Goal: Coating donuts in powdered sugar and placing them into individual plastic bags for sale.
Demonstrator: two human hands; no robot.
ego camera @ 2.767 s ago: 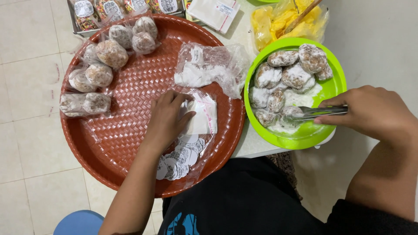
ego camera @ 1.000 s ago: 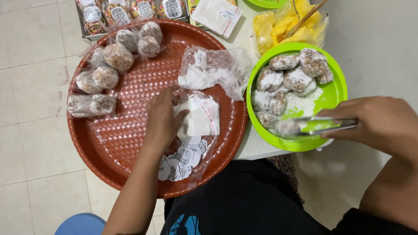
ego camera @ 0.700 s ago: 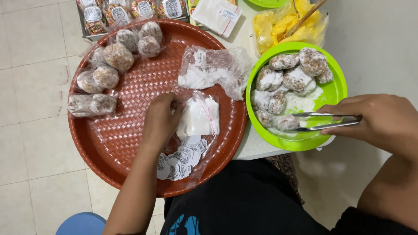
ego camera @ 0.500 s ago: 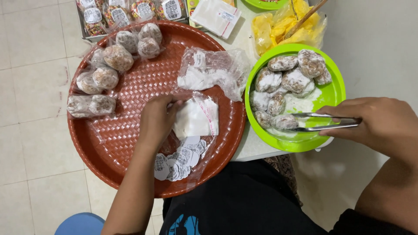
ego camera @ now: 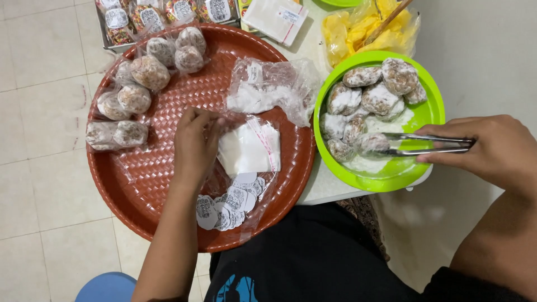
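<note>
My right hand (ego camera: pixel 495 150) grips metal tongs (ego camera: pixel 428 145) whose tips pinch a powdered sweet ball (ego camera: pixel 373 142) inside the green bowl (ego camera: pixel 433 114), which holds several more balls in white powder. My left hand (ego camera: pixel 194 144) rests on the red woven tray (ego camera: pixel 140 196), fingertips touching a stack of small clear bags (ego camera: pixel 249 146). Round paper stickers (ego camera: pixel 228 202) lie in a bag just below that stack. Bagged sweet balls (ego camera: pixel 134 98) line the tray's far left edge.
A crumpled clear bag with white powder (ego camera: pixel 268 89) lies at the tray's top right. A bag of yellow pieces (ego camera: pixel 363 31) with a wooden stick sits behind the bowl. Packaged items (ego camera: pixel 168 11) stand beyond the tray. A blue stool (ego camera: pixel 106 288) sits on the tiled floor.
My right hand moved the tongs about in the bowl and closed them on a ball near the front. My left hand shifted slightly on the stack of small bags.
</note>
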